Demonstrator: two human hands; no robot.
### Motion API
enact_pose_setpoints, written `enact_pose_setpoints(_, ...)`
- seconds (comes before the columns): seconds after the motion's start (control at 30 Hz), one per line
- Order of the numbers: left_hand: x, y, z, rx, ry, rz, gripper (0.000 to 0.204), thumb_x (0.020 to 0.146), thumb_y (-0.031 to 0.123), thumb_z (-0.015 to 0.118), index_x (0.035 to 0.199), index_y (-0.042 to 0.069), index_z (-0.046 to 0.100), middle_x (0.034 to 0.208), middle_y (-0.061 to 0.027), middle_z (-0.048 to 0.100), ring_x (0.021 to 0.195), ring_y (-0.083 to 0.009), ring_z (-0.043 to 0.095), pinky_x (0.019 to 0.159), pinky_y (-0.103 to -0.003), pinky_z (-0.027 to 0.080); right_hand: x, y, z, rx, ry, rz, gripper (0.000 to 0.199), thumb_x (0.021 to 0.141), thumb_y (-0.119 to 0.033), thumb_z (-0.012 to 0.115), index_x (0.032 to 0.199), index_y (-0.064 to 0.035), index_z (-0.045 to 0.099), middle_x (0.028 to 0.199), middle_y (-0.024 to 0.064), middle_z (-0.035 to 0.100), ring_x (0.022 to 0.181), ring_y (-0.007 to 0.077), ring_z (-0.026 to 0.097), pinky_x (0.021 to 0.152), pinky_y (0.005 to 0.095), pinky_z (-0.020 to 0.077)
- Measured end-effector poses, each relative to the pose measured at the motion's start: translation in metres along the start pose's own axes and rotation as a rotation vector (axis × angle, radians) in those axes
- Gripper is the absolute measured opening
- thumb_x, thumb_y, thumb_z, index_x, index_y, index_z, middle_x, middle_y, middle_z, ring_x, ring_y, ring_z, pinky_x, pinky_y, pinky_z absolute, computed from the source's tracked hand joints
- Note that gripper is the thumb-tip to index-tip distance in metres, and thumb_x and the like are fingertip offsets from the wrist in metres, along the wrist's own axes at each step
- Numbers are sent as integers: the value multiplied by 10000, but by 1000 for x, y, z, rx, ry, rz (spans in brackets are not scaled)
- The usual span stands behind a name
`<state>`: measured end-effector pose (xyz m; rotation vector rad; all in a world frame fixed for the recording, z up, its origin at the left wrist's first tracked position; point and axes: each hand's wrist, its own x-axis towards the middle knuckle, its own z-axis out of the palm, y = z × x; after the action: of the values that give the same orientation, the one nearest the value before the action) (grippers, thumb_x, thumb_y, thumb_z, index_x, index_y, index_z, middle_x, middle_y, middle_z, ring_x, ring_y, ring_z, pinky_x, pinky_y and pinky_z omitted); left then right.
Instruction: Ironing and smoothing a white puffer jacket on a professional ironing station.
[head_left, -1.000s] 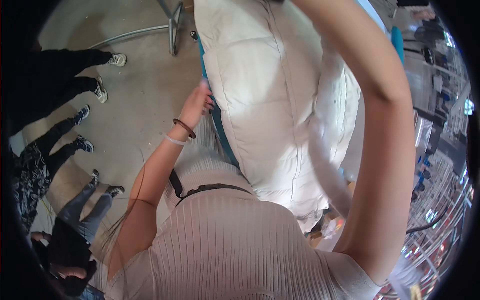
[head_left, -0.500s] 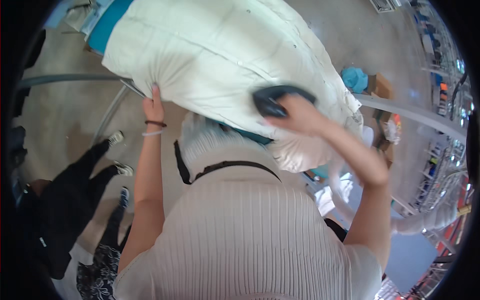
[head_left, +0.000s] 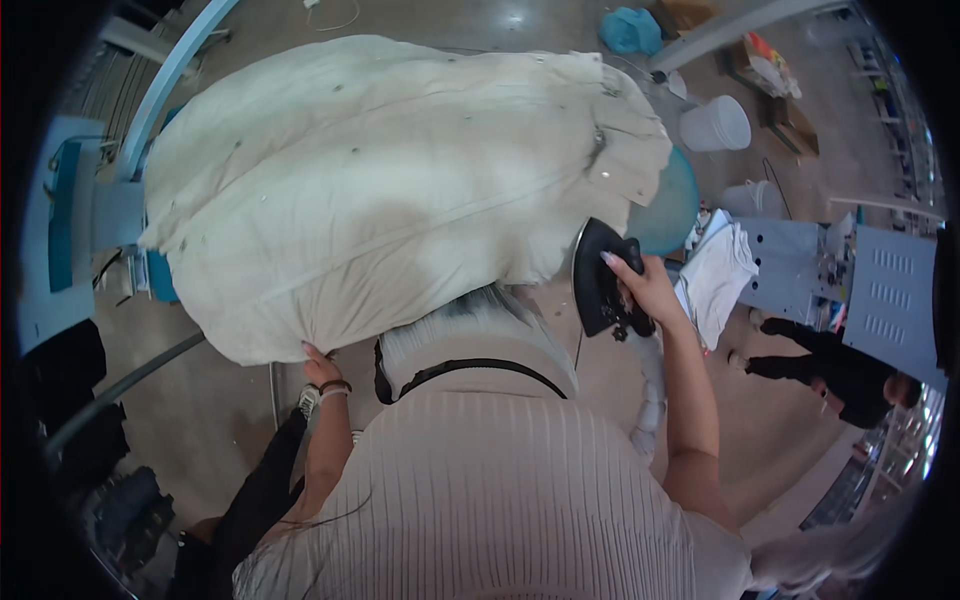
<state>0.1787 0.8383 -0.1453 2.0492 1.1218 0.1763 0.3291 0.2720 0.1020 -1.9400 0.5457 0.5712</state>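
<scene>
Head view — right hand (head_left: 652,290) grips a black iron (head_left: 597,283), left hand (head_left: 321,369) pinches the cream garment (head_left: 400,185).

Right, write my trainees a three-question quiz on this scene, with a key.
1. Which hand grips the black handheld iron?
2. The left hand pinches: A, a crumpled blue plastic bag; B, the edge of the cream padded fabric garment; C, the iron.
3. True or false: a round white plastic bucket shows to the right of the garment.

Key: 1, the right hand; 2, B; 3, true.
</scene>
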Motion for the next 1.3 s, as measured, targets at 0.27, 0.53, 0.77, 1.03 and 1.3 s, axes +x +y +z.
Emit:
enact_pose_setpoints(0.27,-39,29,-16,127,288,-95,858,940,625,347,728,-161,621,620,-266,610,556,-332,553,587,-470,426,44,147,-224,-37,589,251,504,850,-550,616,692,-78,536,508,6,463,372,130,460,358,274,366)
enact_pose_setpoints(0.53,-51,9,-43,50,287,-118,824,944,609,371,867,-177,607,775,-209,643,690,-250,598,597,-377,482,61,311,-358,-379,841,242,533,895,-540,540,845,-13,602,772,153,623,729,283,632,616,381,493)
enact_pose_setpoints(0.77,-81,76,-60,-537,525,117,649,965,495,455,948,-138,595,816,-175,655,711,-217,603,571,-350,477,119,128,-49,-329,265,-424,361,920,-372,568,1087,-54,602,820,122,673,738,285,643,720,375,491)
enact_pose_setpoints(1.03,-144,178,-285,4,1179,521,486,880,500,548,993,39,650,887,-143,673,793,-330,655,675,-389,544,27,-15,-55,561,-564,-513,567,923,-340,579,1336,25,447,1283,140,535,1130,216,521,973,319,403)
enact_pose_setpoints(1.3,-225,455,-211,-123,883,1184,547,1008,375,316,1458,73,242,1481,-94,305,1359,-186,293,1131,-302,221,10,12,-92,956,-379,-939,515,960,-406,458,1279,-5,508,1220,151,575,1093,266,562,936,377,456)
